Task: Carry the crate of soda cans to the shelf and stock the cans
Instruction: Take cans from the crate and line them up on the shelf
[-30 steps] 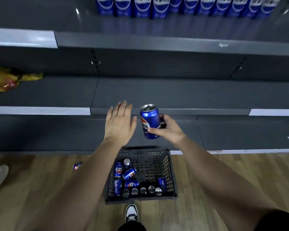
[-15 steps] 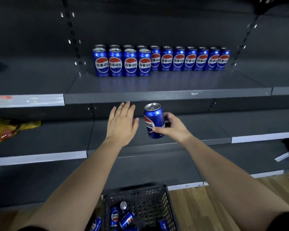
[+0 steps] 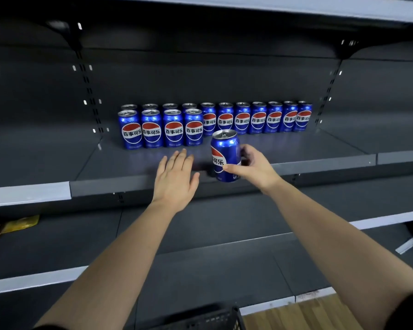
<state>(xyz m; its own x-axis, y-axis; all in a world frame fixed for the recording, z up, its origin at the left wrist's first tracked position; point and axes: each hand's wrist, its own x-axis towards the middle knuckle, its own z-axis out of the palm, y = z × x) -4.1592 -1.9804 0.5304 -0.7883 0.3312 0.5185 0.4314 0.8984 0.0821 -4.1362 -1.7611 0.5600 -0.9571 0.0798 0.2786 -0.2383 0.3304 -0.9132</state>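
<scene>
My right hand point(image 3: 250, 166) grips a blue soda can point(image 3: 225, 155) upright, held over the front lip of the dark shelf point(image 3: 134, 184). Just behind it stand the stocked cans point(image 3: 162, 128), several in a back row reaching right and a short front row at the left. My left hand point(image 3: 175, 179) hovers flat with straight fingers beside the held can, holding nothing. Only the black crate's rim point(image 3: 215, 320) shows at the bottom edge; its contents are out of sight.
Bare shelf surface lies in front of the back row, right of the front row. A shelf board point(image 3: 296, 5) hangs overhead. Lower shelves point(image 3: 200, 225) run below, with yellow snack bags point(image 3: 10, 226) at the left. Wooden floor point(image 3: 308, 315) shows at bottom right.
The view has tilted up from the crate to the stocked shelf. My right hand has lifted the can up to the shelf's front edge, and my left hand rose alongside it.
</scene>
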